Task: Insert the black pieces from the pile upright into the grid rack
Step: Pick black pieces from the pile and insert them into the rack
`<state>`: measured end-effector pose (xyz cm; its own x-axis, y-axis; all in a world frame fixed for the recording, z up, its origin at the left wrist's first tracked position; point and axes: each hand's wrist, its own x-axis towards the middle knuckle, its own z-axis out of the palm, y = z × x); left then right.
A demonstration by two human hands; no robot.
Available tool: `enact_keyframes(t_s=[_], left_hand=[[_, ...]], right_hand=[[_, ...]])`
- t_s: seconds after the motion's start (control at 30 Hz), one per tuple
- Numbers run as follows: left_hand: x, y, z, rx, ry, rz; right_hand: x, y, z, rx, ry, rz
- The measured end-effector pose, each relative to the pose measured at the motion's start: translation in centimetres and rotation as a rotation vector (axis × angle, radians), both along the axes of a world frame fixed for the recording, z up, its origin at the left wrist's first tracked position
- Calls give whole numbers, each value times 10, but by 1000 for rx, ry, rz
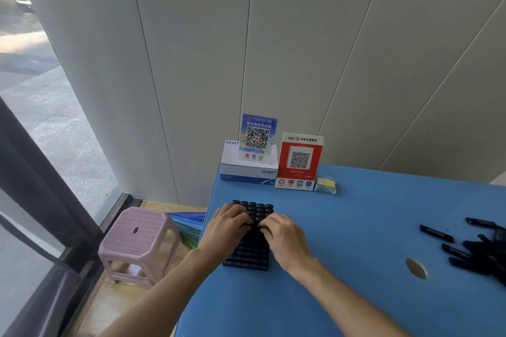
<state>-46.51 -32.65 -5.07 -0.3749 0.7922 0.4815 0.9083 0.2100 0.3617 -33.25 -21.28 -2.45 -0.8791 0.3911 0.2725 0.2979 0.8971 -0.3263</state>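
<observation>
A black grid rack [247, 256] lies on the blue table [342, 268] near its left edge. Several black pieces [257, 209] stand upright in its far rows. My left hand [228, 223] rests on the rack's left side with its fingers curled over the standing pieces. My right hand [282, 232] lies on the right side, its fingertips pinching a black piece at the row in front of the standing ones. The pile of loose black pieces [476, 246] lies at the table's right edge, partly cut off by the frame.
A white and blue box [247, 169] with a blue QR card [257, 137], a red QR stand [299, 161] and a small packet [325, 185] line the table's far edge. A round hole [416, 268] is in the tabletop. A pink stool [137, 238] stands left of the table.
</observation>
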Motion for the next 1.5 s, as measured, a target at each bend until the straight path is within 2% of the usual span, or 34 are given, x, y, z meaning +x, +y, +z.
enact_keyframes(t_s=[0.23,0.6,0.73,0.9,1.23,1.37,1.5], left_hand=[[4,-4,-7,14,-43,25],[45,-13,9,-17,78,-13],[94,6,16,-59,125,-24],[188,41,15,-104,91,-67],[371,127,-17,-228,55,-151],[416,153,-24,-252,48,-184],[438,188,-25,-273,49,-199]], right_hand=[[8,-6,5,-61,-101,-37],[82,6,19,-85,-123,-184],[145,27,23,-85,-132,-258],[262,58,20,-136,-132,-359],[486,122,11,-137,-151,-535],[542,145,7,-193,-150,-570],[563,176,2,-244,-111,-610]])
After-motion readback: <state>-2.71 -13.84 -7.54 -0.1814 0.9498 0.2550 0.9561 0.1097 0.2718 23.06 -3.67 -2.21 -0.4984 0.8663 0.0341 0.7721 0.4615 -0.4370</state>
